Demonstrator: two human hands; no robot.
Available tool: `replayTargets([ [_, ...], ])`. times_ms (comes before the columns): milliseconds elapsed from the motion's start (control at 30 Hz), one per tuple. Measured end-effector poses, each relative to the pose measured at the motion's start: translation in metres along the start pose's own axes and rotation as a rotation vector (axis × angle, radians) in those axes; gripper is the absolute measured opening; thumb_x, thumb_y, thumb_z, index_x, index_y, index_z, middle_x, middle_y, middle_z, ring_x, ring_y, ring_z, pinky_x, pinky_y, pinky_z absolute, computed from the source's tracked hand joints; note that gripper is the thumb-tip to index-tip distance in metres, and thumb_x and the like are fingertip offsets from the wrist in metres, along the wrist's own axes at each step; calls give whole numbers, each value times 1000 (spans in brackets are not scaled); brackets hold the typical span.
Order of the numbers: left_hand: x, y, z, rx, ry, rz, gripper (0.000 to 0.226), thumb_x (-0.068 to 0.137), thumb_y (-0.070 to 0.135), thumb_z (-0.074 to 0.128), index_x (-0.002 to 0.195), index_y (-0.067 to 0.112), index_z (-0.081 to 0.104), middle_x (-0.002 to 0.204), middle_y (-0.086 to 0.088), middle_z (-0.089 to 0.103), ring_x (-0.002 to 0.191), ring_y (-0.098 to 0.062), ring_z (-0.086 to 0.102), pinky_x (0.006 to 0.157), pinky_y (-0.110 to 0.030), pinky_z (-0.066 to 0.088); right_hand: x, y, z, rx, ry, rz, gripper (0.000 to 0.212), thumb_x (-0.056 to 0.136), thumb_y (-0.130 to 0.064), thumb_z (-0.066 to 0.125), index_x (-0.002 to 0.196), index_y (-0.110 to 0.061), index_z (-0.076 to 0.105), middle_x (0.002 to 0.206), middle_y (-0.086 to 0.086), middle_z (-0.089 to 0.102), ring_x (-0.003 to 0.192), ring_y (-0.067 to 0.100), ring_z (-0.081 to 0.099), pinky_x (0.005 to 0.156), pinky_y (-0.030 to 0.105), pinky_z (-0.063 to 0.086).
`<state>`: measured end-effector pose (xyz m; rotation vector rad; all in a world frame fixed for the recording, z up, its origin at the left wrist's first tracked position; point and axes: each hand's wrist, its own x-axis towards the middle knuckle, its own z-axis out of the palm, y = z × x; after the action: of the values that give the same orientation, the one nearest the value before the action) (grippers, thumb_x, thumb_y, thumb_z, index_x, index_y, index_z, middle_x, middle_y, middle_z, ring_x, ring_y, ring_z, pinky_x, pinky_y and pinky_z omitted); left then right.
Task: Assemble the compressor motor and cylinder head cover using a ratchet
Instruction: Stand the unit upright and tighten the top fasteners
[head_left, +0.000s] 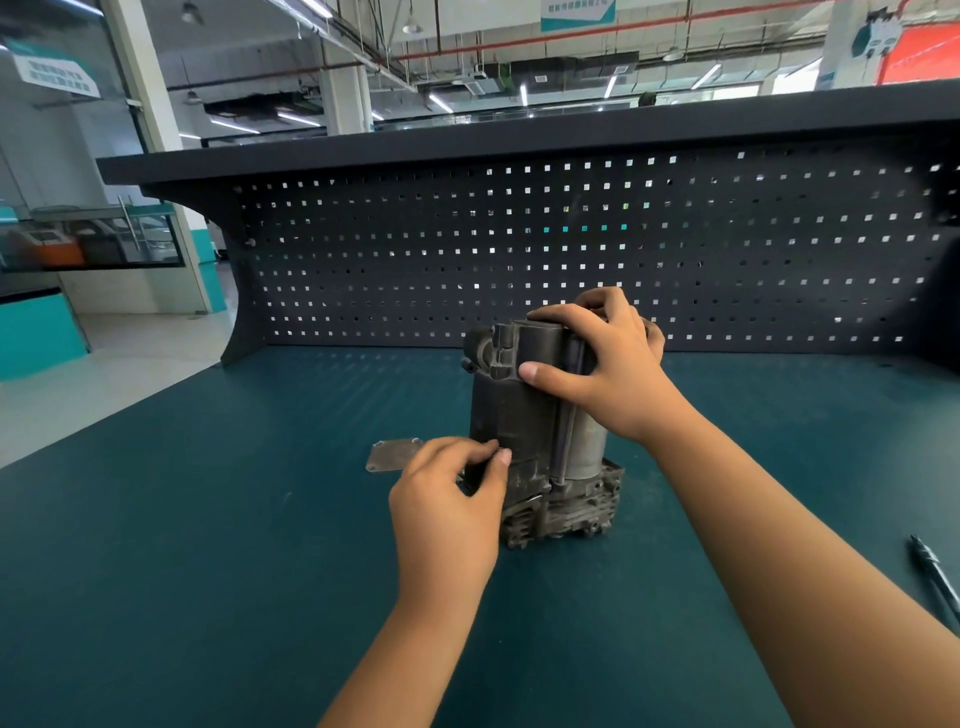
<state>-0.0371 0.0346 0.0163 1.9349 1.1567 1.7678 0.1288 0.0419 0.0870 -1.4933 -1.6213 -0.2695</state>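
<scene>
A dark, dirty compressor (524, 415) stands upright on the green bench, its cylindrical motor on top of a ribbed metal base (576, 512). My right hand (602, 369) grips the top of the motor, thumb across its front and fingers curled over the back. My left hand (449, 499) holds the lower left side of the compressor, thumb and fingertips pressed to its edge. A flat grey metal cover plate (392, 454) lies on the bench just left of the compressor, partly hidden by my left hand. No ratchet is in view.
A dark pen-like tool (935, 577) lies at the right edge of the green bench top (208, 519). A black pegboard back panel (571, 249) with a shelf on top closes off the far side. Workshop floor lies beyond the bench's left edge.
</scene>
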Motion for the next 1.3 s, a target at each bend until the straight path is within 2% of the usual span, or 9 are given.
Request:
replayTargets([
  [167,-4,8,9,56,63,-19,5,77,10,75,75,9,71,74,9,58,70,-7,54,68,-8,36,0,1,1,4,21,6,50,69,-63,60,114,-41,58,110,-9,33,112,6,31,107,39,8],
  [300,-9,12,15,107,138,3,7,76,5,76,75,5,69,76,8,52,75,-17,56,73,-13,33,-1,3,4,17,48,5,44,74,-56,70,114,-40,60,110,-8,33,107,4,28,108,40,7],
  [433,-16,10,18,184,143,-55,20,83,17,69,99,4,69,94,0,62,94,-24,56,80,-14,28,-2,1,6,4,58,16,43,73,-56,69,112,-41,60,110,-9,34,111,8,33,109,41,6],
  [667,-6,4,22,239,170,-94,11,82,7,69,91,0,73,88,-10,71,88,-32,63,79,-35,46,-6,-12,19,-168,119,64,51,73,-64,61,117,-38,56,117,-1,36,117,20,35,109,49,5],
  [867,2,3,25,57,225,-307,17,77,15,76,75,12,59,79,2,58,83,-22,57,67,-19,32,-7,-14,23,-216,118,78,53,74,-66,57,119,-37,55,123,1,37,118,22,33,108,50,4],
  [967,0,3,25,-1,167,-355,29,80,30,72,102,14,61,99,6,57,96,-13,54,78,-16,34,-5,-13,24,-201,100,79,53,75,-66,57,120,-38,54,123,1,36,119,22,33,108,50,3],
  [1033,-1,4,26,24,144,-286,29,89,24,63,114,11,63,108,3,62,102,-12,56,85,-18,38,-2,-12,23,-194,92,79,53,75,-66,57,120,-38,54,122,1,36,119,22,33,108,49,3],
  [1167,3,6,26,87,186,-264,16,90,9,60,101,7,71,97,-4,71,88,-16,63,74,-10,37,2,-9,22,-195,87,84,53,76,-67,56,120,-38,54,122,1,37,118,22,34,108,50,4],
  [1300,6,4,24,55,185,-323,8,88,13,64,93,11,70,91,-1,70,87,-17,64,74,-23,46,3,-7,22,-191,90,87,53,75,-67,56,119,-38,54,122,1,37,118,22,34,108,50,4],
])
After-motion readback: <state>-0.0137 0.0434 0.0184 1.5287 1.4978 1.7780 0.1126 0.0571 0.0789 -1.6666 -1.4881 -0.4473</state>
